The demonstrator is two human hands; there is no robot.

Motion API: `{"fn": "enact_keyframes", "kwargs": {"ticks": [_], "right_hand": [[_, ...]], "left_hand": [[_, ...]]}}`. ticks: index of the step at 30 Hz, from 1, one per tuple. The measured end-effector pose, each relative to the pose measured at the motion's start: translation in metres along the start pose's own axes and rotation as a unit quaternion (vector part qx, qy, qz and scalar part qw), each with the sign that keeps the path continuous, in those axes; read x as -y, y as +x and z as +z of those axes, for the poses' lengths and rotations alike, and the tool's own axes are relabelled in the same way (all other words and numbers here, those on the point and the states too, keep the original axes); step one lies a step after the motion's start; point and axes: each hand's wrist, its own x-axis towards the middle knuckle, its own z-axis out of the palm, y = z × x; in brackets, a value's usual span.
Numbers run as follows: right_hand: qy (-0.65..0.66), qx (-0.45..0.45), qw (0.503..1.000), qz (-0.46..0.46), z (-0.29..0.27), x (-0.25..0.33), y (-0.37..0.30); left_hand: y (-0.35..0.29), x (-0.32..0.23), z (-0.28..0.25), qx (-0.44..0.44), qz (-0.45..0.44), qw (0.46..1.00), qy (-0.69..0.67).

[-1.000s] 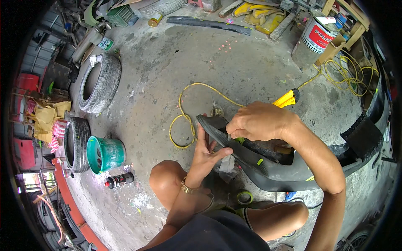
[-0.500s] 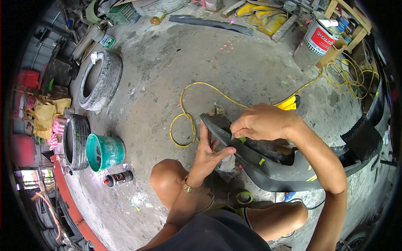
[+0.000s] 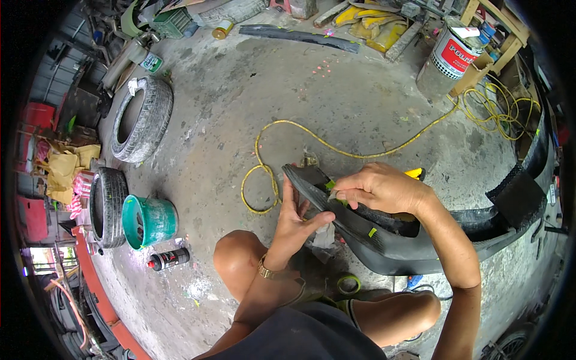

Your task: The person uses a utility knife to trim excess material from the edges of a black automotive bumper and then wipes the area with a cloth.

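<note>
A dark grey car bumper (image 3: 402,258) stretches from the middle to the right, its tapered near end raised off the floor. My left hand (image 3: 295,219) grips that end from below, thumb on the near face and fingers behind it. Above the inner edge, my right hand (image 3: 381,191) is closed in a pinch on a small piece of green tape, mostly covered by the fingers. Short bits of green tape (image 3: 372,232) stick to the bumper. On the floor between my legs lies a roll of green tape (image 3: 348,284).
A yellow hose (image 3: 327,144) loops across the floor beyond the bumper. Leftward stand a teal bucket (image 3: 162,222), a black spray can (image 3: 170,259) and two tyres (image 3: 153,120). A large metal tin (image 3: 447,63) is at the far right, a long dark strip (image 3: 300,37) at the back.
My right hand has come slightly nearer and to the right, uncovering green tape at the bumper's edge. My left hand keeps its hold.
</note>
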Motion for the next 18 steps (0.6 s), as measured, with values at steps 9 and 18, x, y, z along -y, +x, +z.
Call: {"fn": "enact_keyframes", "kwargs": {"ticks": [9,18], "right_hand": [[-0.038,0.005,0.999,0.001,-0.002,0.005,0.000],[-0.057,-0.009,0.998,-0.003,-0.006,0.014,-0.001]], "left_hand": [[-0.001,-0.002,0.005,-0.029,0.016,0.999,0.001],[0.000,-0.005,0.007,-0.020,0.027,0.999,-0.001]]}}
